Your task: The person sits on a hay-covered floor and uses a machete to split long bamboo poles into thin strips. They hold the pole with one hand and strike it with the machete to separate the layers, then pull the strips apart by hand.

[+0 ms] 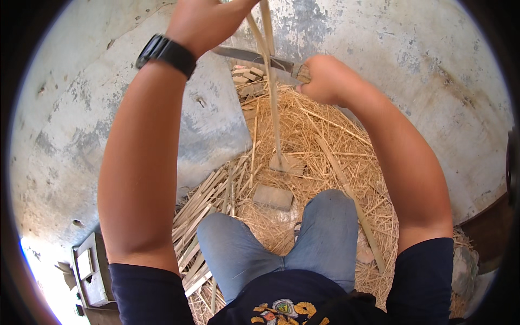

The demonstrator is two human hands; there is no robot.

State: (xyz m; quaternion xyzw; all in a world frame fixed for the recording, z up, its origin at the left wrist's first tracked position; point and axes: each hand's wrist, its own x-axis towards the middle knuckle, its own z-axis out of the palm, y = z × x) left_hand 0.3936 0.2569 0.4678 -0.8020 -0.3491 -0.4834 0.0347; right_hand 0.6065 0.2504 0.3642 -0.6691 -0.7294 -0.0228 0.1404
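Note:
My left hand (208,21), with a black watch on its wrist, is raised at the top edge, where part of it is cut off. It is closed on a long, thin bamboo strip (274,105) that stands nearly upright. Toward its top the strip parts into two lengths. My right hand (327,78) grips the handle of a large knife (244,55), whose long blade points left and meets the strip near the split. Down below, the strip's foot is close to a small wooden block (290,165) on the ground.
Split strips (200,216) lie in a pile by my left knee. Thin shavings (330,127) cover the ground ahead and to the right. A brick-like block (273,197) sits between my knees. Short wood pieces (248,74) are stacked against the worn wall (368,38). A long flat strip (352,197) lies right.

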